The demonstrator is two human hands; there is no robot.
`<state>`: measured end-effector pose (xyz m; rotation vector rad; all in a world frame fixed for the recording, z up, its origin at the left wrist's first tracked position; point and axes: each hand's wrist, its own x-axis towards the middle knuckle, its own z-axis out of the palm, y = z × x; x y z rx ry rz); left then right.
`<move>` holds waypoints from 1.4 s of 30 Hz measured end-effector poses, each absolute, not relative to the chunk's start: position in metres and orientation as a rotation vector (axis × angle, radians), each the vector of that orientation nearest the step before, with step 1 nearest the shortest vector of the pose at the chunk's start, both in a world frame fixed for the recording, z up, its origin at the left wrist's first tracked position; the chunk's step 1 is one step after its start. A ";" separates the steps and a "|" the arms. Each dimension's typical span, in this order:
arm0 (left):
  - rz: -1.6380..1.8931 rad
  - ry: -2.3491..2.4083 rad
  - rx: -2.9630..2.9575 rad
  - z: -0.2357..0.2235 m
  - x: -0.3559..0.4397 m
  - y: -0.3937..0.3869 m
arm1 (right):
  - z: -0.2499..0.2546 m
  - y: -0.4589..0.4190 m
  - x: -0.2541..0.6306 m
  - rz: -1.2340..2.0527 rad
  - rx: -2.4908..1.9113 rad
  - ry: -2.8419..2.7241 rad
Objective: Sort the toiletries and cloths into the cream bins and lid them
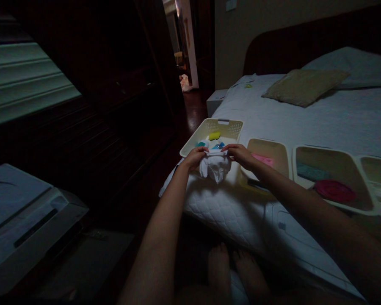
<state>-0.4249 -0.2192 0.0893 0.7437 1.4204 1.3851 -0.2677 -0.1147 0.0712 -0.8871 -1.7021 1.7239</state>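
1. Hands, two: we list one left hand [195, 157] and one right hand [239, 153], both at the centre of the frame, fingers pinching opposite ends of one cloth's upper edge.
2. White cloth [216, 168], one: at the centre of the frame, stretched between the hands along its top, its lower part hanging loose in front of the basket's near side.
3. Perforated basket [233, 126], one, pale: just above centre. Inside we count one yellow item [214, 136], one teal item [201, 144] and one blue item [219, 145], the last two partly hidden.
4. Further bins, three, in a row towards the right edge: the first bin [269, 148] with one pink item [263, 159]; the second bin [324, 156] with one dark red item [335, 190] and one grey-teal item [313, 171]; the third bin [379, 169], cut off by the frame, with whitish contents we cannot make out.
5. Bed [352, 118], one, white-covered; at upper right we record one beige cushion [306, 87] and one pale pillow [358, 67].
6. Bare feet [219, 267], two: bottom centre.
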 end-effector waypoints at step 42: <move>1.231 1.282 0.831 0.069 -0.440 -0.215 | 0.075 -0.121 -0.263 1.689 -0.857 -1.834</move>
